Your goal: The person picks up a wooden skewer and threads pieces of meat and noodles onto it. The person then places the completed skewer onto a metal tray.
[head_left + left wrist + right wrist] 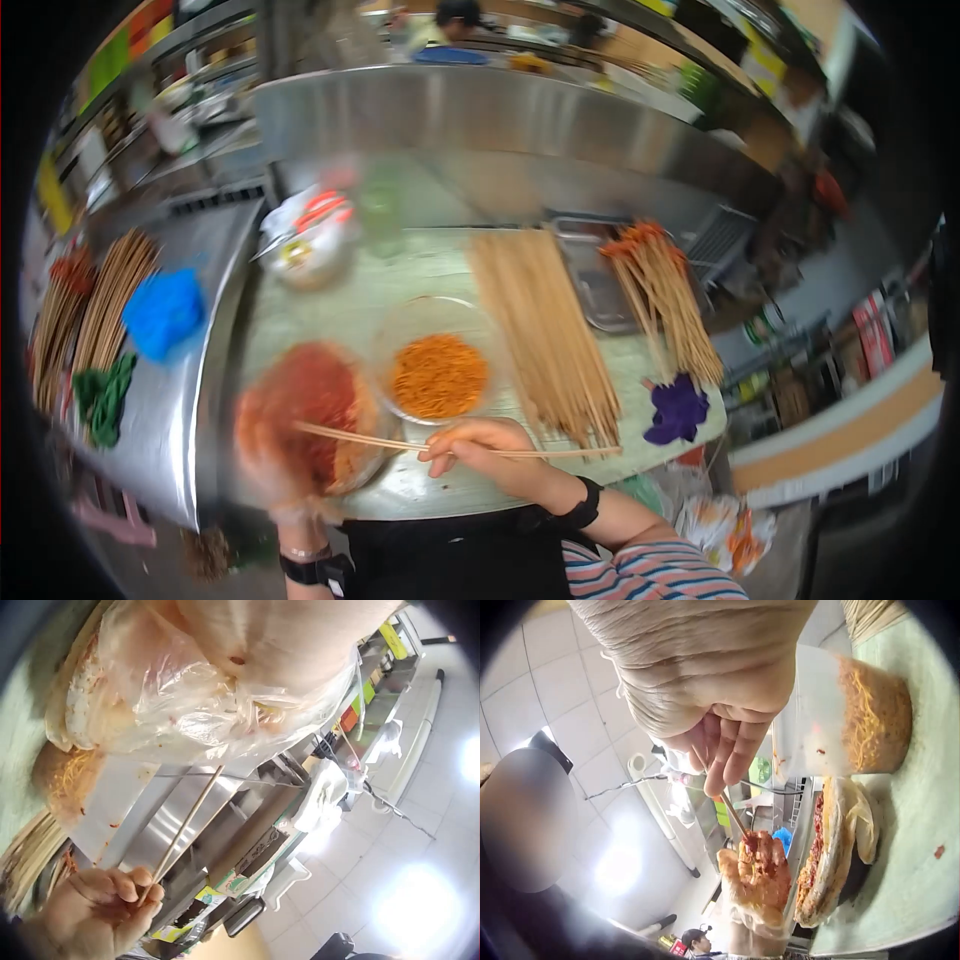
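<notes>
Bamboo skewer (380, 441) pinched by right hand (490, 455); gloved left hand (756, 881) curls round its tip.

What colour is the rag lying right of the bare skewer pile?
The rag is purple, clearest in the head view.

Motion blurs the left hand (262, 440) into a smear above the red bowl (320, 392) at the bench's front left corner. The tip of the skewer (372, 439) is lost in it.
</notes>
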A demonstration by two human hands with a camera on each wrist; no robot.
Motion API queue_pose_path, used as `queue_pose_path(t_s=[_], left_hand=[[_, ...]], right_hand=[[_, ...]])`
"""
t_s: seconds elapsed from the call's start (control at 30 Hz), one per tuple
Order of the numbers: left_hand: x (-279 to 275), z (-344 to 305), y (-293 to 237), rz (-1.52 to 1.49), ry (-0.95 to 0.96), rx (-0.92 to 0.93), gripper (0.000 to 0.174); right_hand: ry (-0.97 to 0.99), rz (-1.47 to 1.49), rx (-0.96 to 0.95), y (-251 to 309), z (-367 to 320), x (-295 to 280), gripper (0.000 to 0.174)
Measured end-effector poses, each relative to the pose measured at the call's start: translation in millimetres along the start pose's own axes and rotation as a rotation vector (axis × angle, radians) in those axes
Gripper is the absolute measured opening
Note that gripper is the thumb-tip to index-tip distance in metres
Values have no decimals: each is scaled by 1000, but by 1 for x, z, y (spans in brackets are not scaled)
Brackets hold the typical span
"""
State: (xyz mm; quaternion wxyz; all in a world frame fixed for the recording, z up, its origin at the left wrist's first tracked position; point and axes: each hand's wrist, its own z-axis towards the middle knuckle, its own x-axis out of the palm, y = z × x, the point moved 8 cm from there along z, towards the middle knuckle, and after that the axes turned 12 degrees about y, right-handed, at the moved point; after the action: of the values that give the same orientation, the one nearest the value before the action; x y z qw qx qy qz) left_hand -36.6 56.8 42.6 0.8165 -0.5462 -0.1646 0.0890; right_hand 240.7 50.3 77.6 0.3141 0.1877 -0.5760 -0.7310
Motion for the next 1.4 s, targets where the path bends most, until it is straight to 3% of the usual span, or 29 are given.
queue_pose_path(t_s=[0.03,0.07,0.17,0.3,0.37,0.53,0.7,0.8,0.83,0.93,0.97,1.07,1.13,1.17,1.27,1.4], left_hand=[[9,-1,-11,13,35,31,50],[19,-5,-13,-245,3,-3,51],[8,1,-6,-211,96,6,54],[-4,4,23,-90,122,-9,49],[0,3,26,7,147,-7,44],[15,1,10,111,168,33,38],[12,-1,17,45,170,35,37],[12,-3,21,-22,140,-37,35],[9,-4,21,34,117,-42,34],[4,-5,23,144,64,-51,30],[6,-6,22,138,59,-53,30],[1,-5,18,342,71,33,28],[1,-3,12,456,84,92,27],[2,-8,22,122,36,-75,26],[-1,-7,19,276,55,30,26],[5,-6,17,68,57,-12,27]], right_hand=[[5,-35,-2,5,-4,-4,20],[-111,17,-25,7,-12,-18,20],[-420,153,-134,20,-39,-66,20],[-908,92,-300,44,-88,-177,22],[-1017,98,-347,49,-103,-230,26],[-1248,304,-372,-3,-150,-354,39],[-1372,360,-344,-25,-168,-384,45],[-1313,627,-359,-27,-157,-361,47],[-1233,608,-270,-26,-145,-347,45],[-823,259,110,-24,-91,-305,39],[-807,157,203,-23,-76,-288,31],[-638,-468,552,-34,-36,-263,24],[-526,-1141,613,-36,-16,-260,18],[-449,-1479,623,-38,-6,-256,16],[-439,-1165,782,-52,-8,-271,16],[-580,-712,826,-51,-28,-280,14]])
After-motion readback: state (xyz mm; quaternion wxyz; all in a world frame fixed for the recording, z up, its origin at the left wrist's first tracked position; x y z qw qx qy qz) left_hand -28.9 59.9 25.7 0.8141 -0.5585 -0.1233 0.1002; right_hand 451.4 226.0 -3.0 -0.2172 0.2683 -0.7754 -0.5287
